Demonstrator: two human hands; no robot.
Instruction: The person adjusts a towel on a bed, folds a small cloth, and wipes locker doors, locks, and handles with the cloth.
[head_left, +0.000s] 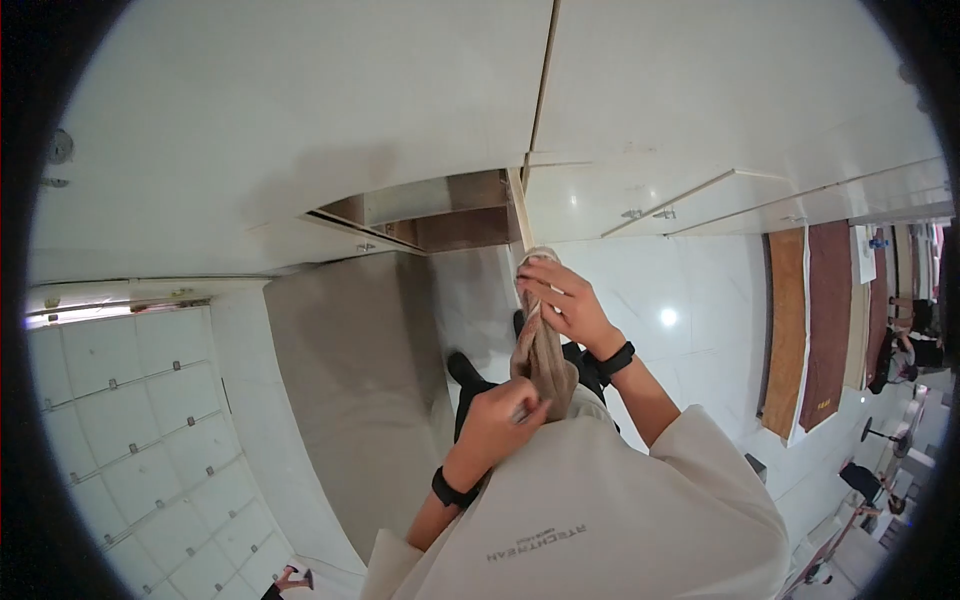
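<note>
A greyish-brown cloth (548,365) hangs lengthwise in front of my body, bunched at its upper end over the edge of an open cabinet door (520,210). My right hand (568,302) grips the cloth near that end, its fingers bent over it. Lower down, my left hand (500,422) is closed on the cloth's lower left side, close to my shirt. Beyond the door's edge, the open cabinet (460,228) shows brown inner walls and a shelf.
White cabinet fronts (400,90) span the top. Small lockers (150,400) stand at the left, beside a grey-brown floor area (350,370). Brown padded surfaces (828,320) lie at the right. Other people (870,485) are at the far right; part of another person (290,580) shows at bottom left.
</note>
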